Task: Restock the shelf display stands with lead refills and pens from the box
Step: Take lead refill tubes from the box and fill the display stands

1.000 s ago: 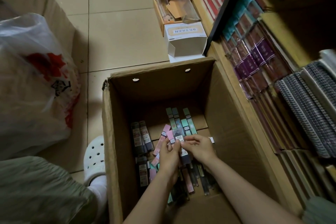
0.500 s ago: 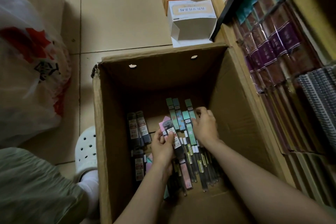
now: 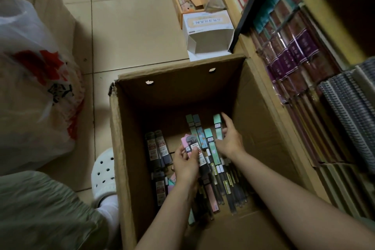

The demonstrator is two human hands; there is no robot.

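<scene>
Lower centre, inside the matte cardboard box (image 3: 129,148): left hand (image 3: 185,165) pinches a few slim flat packets (image 3: 191,145); right hand (image 3: 230,140), fingers extended, touches a glossy green packet (image 3: 218,128).

One open brown cardboard box (image 3: 129,168) fills the lower middle of the frame. Two bare hands reach into it, the left hand (image 3: 186,163) and the right hand (image 3: 230,140). Four long mint-green refill packs (image 3: 218,128) show at its far end; four dark grey labelled packs (image 3: 157,150) lie at its left. One white open carton (image 3: 209,34) sits at upper centre, one white plastic bag (image 3: 34,87) at the left edge.
</scene>
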